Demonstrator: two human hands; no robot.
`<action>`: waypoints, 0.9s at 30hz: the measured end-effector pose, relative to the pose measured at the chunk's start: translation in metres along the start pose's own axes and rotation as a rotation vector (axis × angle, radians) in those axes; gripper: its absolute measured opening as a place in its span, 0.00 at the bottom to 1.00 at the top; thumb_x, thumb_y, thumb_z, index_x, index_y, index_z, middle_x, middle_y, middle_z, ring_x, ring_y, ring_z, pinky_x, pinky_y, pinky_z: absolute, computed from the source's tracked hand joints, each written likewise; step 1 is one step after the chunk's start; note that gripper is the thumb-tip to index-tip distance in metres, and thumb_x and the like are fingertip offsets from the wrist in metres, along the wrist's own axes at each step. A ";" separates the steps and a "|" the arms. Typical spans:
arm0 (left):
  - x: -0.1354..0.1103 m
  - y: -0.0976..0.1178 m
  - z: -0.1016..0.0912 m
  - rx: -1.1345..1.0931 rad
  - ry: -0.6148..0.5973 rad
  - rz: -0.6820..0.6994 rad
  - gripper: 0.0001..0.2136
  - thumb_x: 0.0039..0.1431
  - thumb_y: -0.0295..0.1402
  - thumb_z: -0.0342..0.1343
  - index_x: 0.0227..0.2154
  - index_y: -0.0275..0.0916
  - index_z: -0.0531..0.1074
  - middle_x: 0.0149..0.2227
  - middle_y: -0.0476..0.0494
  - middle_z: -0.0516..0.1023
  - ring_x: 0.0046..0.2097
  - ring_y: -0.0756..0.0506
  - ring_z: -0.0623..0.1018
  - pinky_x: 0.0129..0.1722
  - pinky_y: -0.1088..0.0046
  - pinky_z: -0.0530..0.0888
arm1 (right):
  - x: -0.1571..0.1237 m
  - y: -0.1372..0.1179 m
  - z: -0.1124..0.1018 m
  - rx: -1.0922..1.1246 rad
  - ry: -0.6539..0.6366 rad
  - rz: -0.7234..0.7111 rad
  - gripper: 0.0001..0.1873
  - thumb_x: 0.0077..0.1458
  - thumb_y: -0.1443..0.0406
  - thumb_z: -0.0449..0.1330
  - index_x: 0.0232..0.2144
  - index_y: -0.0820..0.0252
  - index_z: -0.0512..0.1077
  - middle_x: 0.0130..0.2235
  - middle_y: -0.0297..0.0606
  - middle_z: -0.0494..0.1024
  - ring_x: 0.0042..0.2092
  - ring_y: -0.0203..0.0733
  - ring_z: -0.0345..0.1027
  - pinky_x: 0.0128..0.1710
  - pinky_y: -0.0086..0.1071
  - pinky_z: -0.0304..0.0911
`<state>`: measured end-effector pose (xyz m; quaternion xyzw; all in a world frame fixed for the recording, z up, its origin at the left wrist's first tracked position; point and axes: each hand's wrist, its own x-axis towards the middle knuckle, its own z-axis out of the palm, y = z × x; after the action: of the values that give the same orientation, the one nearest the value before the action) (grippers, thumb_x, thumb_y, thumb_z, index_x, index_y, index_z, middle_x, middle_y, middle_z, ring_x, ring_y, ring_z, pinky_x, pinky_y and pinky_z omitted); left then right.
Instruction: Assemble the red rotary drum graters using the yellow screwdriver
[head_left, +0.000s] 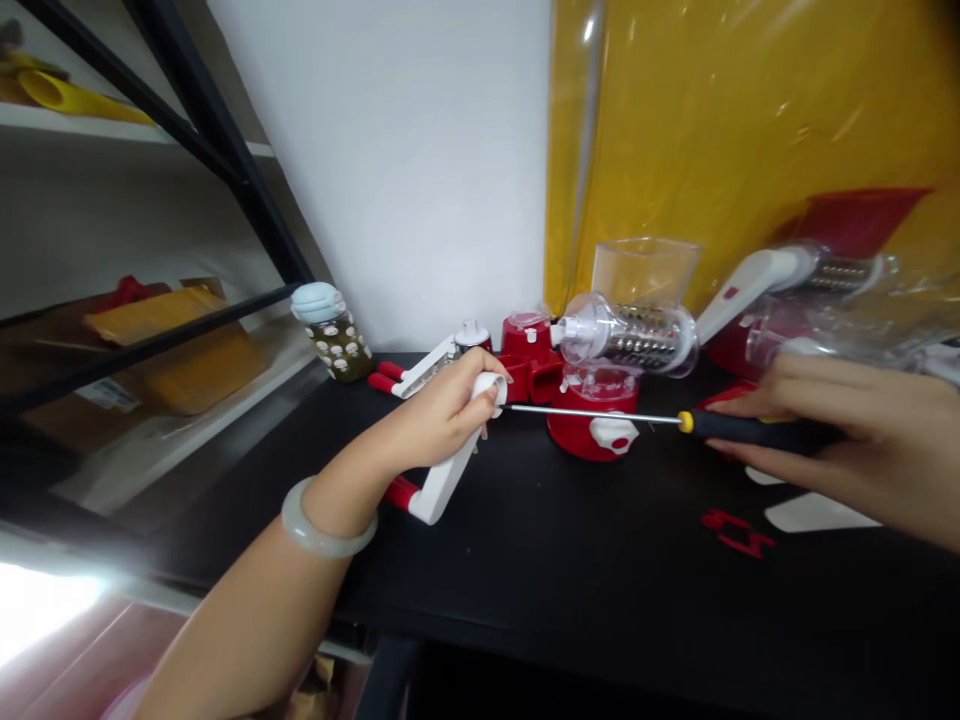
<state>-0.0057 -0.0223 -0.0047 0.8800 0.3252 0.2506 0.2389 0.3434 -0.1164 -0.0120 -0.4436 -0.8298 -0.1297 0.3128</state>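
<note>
My left hand [442, 405] is closed around the round white end of a crank handle [448, 478], whose red grip points toward the lower left. A screwdriver [592, 411] with a long metal shaft and a black and yellow handle lies in the fingers of my right hand [847, 430]. Its tip reaches the white end of the crank; whether it sits in a screw is hidden. Behind the shaft stands a red drum grater base [589, 440] with a white knob, and over it a clear grater housing [630, 335] with a metal drum inside.
Another grater [840, 270] with a white crank stands at the right. Red clip-like pieces [739, 533] and a white flat piece [817, 513] lie on the black table [570, 580]. At the left are a bottle [334, 335], a second crank [420, 370] and shelves [172, 430] with packages.
</note>
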 end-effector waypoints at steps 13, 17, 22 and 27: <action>0.002 -0.001 0.000 0.019 0.058 -0.007 0.07 0.69 0.35 0.41 0.45 0.40 0.61 0.31 0.50 0.70 0.27 0.49 0.76 0.28 0.70 0.72 | 0.003 -0.007 0.000 -0.025 -0.099 0.025 0.13 0.64 0.57 0.53 0.44 0.52 0.73 0.41 0.42 0.79 0.41 0.52 0.74 0.41 0.45 0.70; 0.001 0.000 -0.001 0.008 0.050 0.009 0.08 0.70 0.35 0.41 0.45 0.40 0.61 0.30 0.51 0.70 0.27 0.49 0.76 0.29 0.70 0.73 | 0.000 -0.004 -0.002 0.003 -0.174 0.049 0.13 0.65 0.57 0.52 0.43 0.53 0.74 0.41 0.41 0.80 0.41 0.50 0.75 0.41 0.42 0.69; 0.000 0.004 -0.001 0.105 0.006 0.041 0.08 0.69 0.35 0.43 0.45 0.40 0.62 0.32 0.48 0.71 0.31 0.48 0.75 0.32 0.69 0.72 | -0.002 -0.002 0.001 0.077 -0.297 0.105 0.16 0.64 0.52 0.52 0.47 0.50 0.72 0.38 0.37 0.81 0.35 0.44 0.76 0.34 0.35 0.70; 0.002 0.009 0.000 0.195 -0.037 0.037 0.06 0.65 0.32 0.45 0.42 0.39 0.65 0.36 0.45 0.72 0.35 0.46 0.73 0.35 0.68 0.71 | -0.003 -0.011 0.013 -0.111 -0.332 0.069 0.20 0.57 0.52 0.62 0.49 0.53 0.69 0.41 0.37 0.80 0.33 0.43 0.76 0.30 0.32 0.66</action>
<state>-0.0002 -0.0273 0.0010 0.9094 0.3272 0.2057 0.1537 0.3302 -0.1186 -0.0237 -0.5037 -0.8459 -0.0893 0.1510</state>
